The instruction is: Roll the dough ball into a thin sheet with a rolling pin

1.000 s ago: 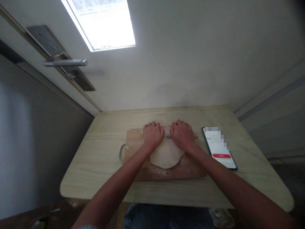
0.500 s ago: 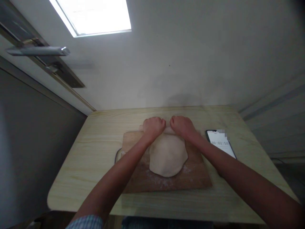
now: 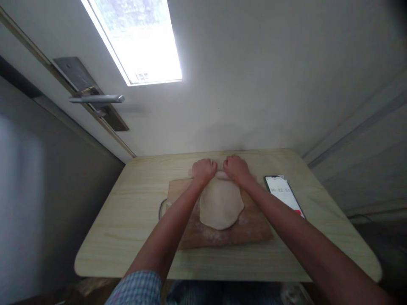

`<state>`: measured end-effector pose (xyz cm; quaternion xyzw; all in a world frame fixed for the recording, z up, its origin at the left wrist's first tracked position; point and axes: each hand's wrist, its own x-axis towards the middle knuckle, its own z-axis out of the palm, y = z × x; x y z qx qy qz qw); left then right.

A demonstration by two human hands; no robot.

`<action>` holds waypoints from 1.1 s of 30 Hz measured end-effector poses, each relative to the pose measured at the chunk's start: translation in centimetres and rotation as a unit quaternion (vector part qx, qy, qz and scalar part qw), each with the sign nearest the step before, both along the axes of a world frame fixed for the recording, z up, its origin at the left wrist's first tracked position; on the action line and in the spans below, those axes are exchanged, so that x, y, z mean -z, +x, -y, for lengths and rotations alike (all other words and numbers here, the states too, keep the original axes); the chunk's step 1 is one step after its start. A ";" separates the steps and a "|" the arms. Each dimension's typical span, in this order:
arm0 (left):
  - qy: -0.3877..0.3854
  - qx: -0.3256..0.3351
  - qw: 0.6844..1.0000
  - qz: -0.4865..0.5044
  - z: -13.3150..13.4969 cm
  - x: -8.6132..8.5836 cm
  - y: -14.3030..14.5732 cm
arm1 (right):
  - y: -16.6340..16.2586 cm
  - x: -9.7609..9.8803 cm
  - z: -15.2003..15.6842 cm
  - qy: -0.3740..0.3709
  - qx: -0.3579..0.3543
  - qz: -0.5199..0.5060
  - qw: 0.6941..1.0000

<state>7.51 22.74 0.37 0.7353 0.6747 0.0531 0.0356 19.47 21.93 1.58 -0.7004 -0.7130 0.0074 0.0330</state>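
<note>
A pale, flattened round of dough point(image 3: 221, 205) lies on a wooden cutting board point(image 3: 229, 240) dusted with flour. Across the dough's far edge lies a light rolling pin point(image 3: 221, 174), seen between my fists and just past the left one. My left hand point(image 3: 204, 170) is closed around its left part, and my right hand point(image 3: 235, 168) is closed around its right part. Both arms reach forward over the board; the right hand hides the pin's right end.
The board rests on a light wooden table point(image 3: 121, 228). Right of my right forearm lies a phone point(image 3: 282, 192) showing a timer. A metal loop handle point(image 3: 161, 208) sticks out at the board's left side. Behind the table stands a white door with a lever handle point(image 3: 97, 98).
My view has tilted up, so the table and door sit differently in the frame. Both hands remain on the rolling pin at the dough's far edge. The phone timer has advanced.
</note>
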 end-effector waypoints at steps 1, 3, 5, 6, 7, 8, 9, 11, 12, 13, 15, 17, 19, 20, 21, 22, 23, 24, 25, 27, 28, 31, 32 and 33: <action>0.010 0.000 1.000 -0.001 0.7 0.0 -0.1 | -0.1 -0.1 0.6 0.003 -0.002 0.000 1.000; 0.035 0.004 0.999 -0.005 2.3 0.0 -0.2 | -0.3 -0.1 2.1 0.005 -0.007 0.000 1.000; 0.062 0.022 0.998 -0.009 4.0 0.0 -0.5 | -0.5 -0.1 3.8 0.008 -0.016 -0.002 1.000; 0.075 0.035 0.996 -0.009 4.9 0.1 -0.7 | -0.6 0.0 4.7 0.012 -0.025 -0.003 1.000; 0.087 0.050 0.995 -0.008 5.7 0.2 -1.0 | -0.7 0.2 5.5 0.020 -0.035 -0.004 0.999; 0.096 0.063 0.993 -0.007 6.5 0.2 -1.2 | -0.7 0.3 6.3 0.033 -0.045 -0.006 0.998; 0.103 0.074 0.992 -0.006 7.2 0.2 -1.5 | -0.7 0.5 7.0 0.047 -0.054 -0.009 0.997; 0.106 0.092 0.990 -0.009 8.4 0.1 -2.0 | -0.7 0.8 8.3 0.068 -0.067 -0.017 0.995; 0.101 0.102 0.990 -0.011 8.9 -0.1 -2.3 | -0.6 1.0 8.8 0.071 -0.074 -0.021 0.994; 0.095 0.114 0.989 -0.014 9.4 -0.2 -2.6 | -0.5 1.1 9.3 0.070 -0.082 -0.026 0.994; 0.082 0.139 0.987 -0.020 10.1 -0.6 -3.1 | -0.3 1.1 10.2 0.061 -0.101 -0.035 0.992; 0.071 0.161 0.984 -0.024 10.7 -1.0 -3.5 | -0.1 1.1 11.0 0.060 -0.116 -0.042 0.991; 0.066 0.172 0.982 -0.026 11.0 -1.1 -3.7 | 0.0 0.9 11.5 0.062 -0.121 -0.046 0.990; 0.064 0.173 0.982 -0.026 11.1 -1.1 -3.7 | 0.0 0.8 11.6 0.063 -0.120 -0.047 0.990; 0.063 0.171 0.983 -0.024 11.0 -1.0 -3.6 | 0.0 0.8 11.6 0.063 -0.119 -0.048 0.990; 0.060 0.165 0.984 -0.023 10.8 -0.9 -3.5 | -0.1 0.8 11.5 0.065 -0.117 -0.048 0.990; 0.056 0.157 0.986 -0.023 10.5 -0.8 -3.3 | -0.1 0.8 11.3 0.067 -0.115 -0.046 0.990; 0.052 0.147 0.987 -0.024 10.2 -0.6 -3.1 | -0.2 0.9 11.0 0.070 -0.113 -0.044 0.990; 0.048 0.137 0.989 -0.025 9.7 -0.5 -2.8 | -0.2 1.0 10.6 0.074 -0.110 -0.042 0.990; 0.044 0.123 0.991 -0.028 8.7 -0.3 -2.3 | -0.3 1.2 9.5 0.074 -0.099 -0.037 0.992; 0.046 0.119 0.991 -0.029 8.2 -0.3 -2.1 | -0.4 1.4 8.9 0.069 -0.092 -0.035 0.993; 0.053 0.101 0.993 -0.023 6.5 -0.3 -1.4 | -0.4 1.6 7.0 0.045 -0.066 -0.032 0.996; 0.050 0.091 0.994 -0.019 6.0 -0.3 -1.2 | -0.5 1.6 6.4 0.038 -0.059 -0.030 0.997; 0.042 0.078 0.996 -0.015 5.5 -0.3 -1.0 | -0.5 1.5 5.9 0.034 -0.054 -0.030 0.997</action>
